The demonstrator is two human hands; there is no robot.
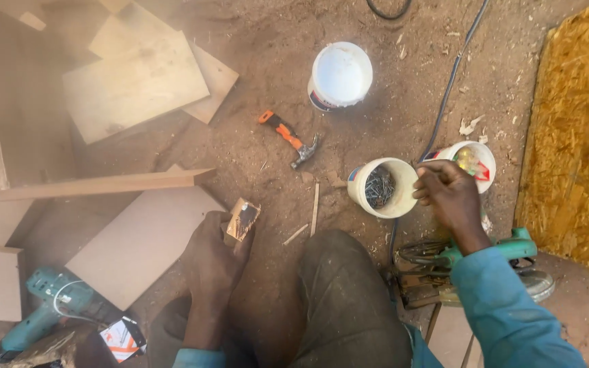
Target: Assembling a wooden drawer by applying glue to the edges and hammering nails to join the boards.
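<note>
Left hand [214, 262] grips a small wood block [242, 219] low by the knee while the right hand [448, 194], fingers pinched shut, hovers at the tub of nails [381, 187], everything parked within reach on the dirt floor [267, 157].

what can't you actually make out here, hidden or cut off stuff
All in the head view:
- Right hand: fingers curl between the tub of nails and the second tub; whether they pinch anything is hidden.
- Small box in the left hand: contents unseen, the hand covers its lower end.
- Green saw: partly covered by the right sleeve.
- Drill: its front end runs off the lower left.
- White bucket: contents washed out by glare.
</note>
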